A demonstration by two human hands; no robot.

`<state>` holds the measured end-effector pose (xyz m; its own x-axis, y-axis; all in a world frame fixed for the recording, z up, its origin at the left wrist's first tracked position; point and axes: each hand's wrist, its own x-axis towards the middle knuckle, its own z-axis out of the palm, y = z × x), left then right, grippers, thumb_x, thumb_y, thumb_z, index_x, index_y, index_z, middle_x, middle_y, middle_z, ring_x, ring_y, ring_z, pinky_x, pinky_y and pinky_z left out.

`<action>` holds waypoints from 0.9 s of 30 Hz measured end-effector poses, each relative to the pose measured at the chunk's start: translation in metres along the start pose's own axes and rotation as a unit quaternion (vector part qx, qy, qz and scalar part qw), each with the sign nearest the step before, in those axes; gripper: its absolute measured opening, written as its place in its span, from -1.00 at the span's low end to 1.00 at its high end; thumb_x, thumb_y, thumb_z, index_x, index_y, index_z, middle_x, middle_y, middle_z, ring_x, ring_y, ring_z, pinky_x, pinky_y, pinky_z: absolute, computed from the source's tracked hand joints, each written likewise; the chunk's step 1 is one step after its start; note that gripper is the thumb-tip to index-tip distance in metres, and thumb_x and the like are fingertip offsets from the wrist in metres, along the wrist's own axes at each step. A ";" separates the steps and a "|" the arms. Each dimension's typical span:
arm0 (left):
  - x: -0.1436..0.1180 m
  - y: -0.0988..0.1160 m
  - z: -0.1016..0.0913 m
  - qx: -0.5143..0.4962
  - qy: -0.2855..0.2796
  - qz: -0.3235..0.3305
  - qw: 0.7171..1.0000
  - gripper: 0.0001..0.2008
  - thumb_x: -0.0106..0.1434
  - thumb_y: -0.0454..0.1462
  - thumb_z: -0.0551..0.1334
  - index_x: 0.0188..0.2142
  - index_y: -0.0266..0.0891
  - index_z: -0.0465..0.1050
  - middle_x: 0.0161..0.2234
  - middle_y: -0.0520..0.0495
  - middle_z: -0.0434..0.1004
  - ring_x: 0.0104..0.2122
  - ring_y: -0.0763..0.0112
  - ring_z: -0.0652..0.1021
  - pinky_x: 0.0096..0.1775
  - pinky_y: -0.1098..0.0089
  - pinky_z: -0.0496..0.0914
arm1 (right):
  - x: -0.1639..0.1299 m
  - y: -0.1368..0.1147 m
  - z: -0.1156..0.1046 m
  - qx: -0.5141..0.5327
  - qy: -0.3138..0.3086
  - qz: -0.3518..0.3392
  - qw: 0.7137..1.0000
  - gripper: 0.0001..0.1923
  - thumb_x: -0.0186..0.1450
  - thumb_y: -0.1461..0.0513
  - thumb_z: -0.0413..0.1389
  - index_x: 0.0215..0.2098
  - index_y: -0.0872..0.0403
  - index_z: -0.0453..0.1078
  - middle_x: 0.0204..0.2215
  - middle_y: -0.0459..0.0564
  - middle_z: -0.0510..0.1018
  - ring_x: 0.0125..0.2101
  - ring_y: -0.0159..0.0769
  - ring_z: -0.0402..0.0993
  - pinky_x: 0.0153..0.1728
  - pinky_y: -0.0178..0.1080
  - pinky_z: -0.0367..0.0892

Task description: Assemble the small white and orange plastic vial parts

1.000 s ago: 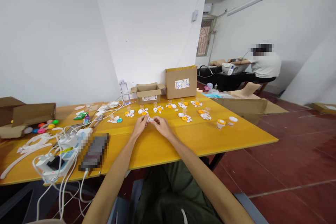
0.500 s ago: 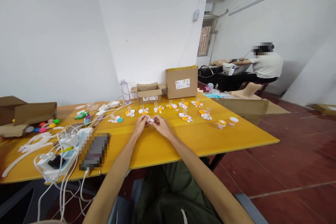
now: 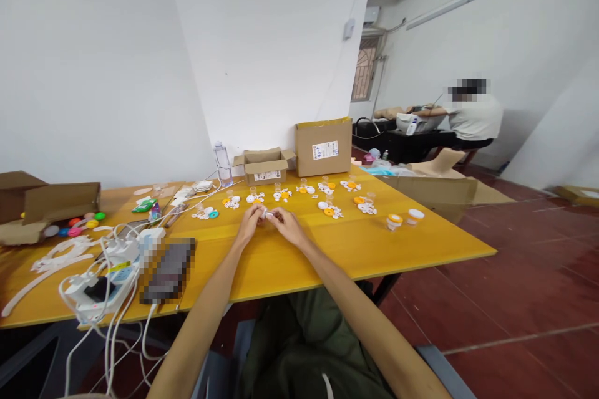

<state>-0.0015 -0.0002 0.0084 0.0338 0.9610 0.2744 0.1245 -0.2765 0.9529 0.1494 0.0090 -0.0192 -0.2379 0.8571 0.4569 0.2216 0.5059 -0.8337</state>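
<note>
Four cardboard boxes (image 3: 322,147), one water bottle (image 3: 223,164), two capped jars (image 3: 394,221), two hands (image 3: 249,225)

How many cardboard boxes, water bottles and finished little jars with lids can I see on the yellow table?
Cardboard boxes: 3, counting the open one and the one at the left edge
Water bottle: 1
Lidded jars: 2, orange lid and white lid
Total: 6

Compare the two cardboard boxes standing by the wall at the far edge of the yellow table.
The left cardboard box is low and squat; the right cardboard box stands clearly taller. The left cardboard box has its top flaps open and spread outward; the right cardboard box looks closed on top. Both are plain brown, carry a white label on the front and sit side by side on the yellow table.
</note>
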 end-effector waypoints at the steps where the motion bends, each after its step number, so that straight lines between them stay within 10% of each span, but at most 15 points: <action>1: 0.000 0.000 0.000 -0.003 0.000 0.000 1.000 -0.83 0.17 -0.18 0.23 -0.48 -0.22 0.43 -0.55 0.07 0.41 -0.54 0.47 0.40 -0.44 0.46 0.31 | 0.000 0.001 0.000 -0.005 0.000 0.000 1.000 -0.79 0.24 0.04 0.11 -0.34 0.01 0.38 -0.42 -0.09 0.56 -0.39 -0.27 0.45 -0.31 -0.25 0.32; 27: -0.001 -0.002 0.000 -0.044 -0.012 0.006 0.999 -0.69 0.12 -0.04 0.31 -0.53 -0.22 0.39 -0.63 0.12 0.30 -0.59 0.47 0.38 -0.48 0.46 0.31 | 0.001 0.006 0.000 -0.012 -0.006 -0.019 1.000 -0.72 0.27 -0.01 0.11 -0.35 0.02 0.43 -0.44 -0.10 0.55 -0.42 -0.30 0.41 -0.35 -0.27 0.31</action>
<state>-0.0015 -0.0005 0.0058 0.0583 0.9574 0.2828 0.0360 -0.2851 0.9578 0.1503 0.0128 -0.0244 -0.2581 0.8356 0.4849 0.2347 0.5411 -0.8076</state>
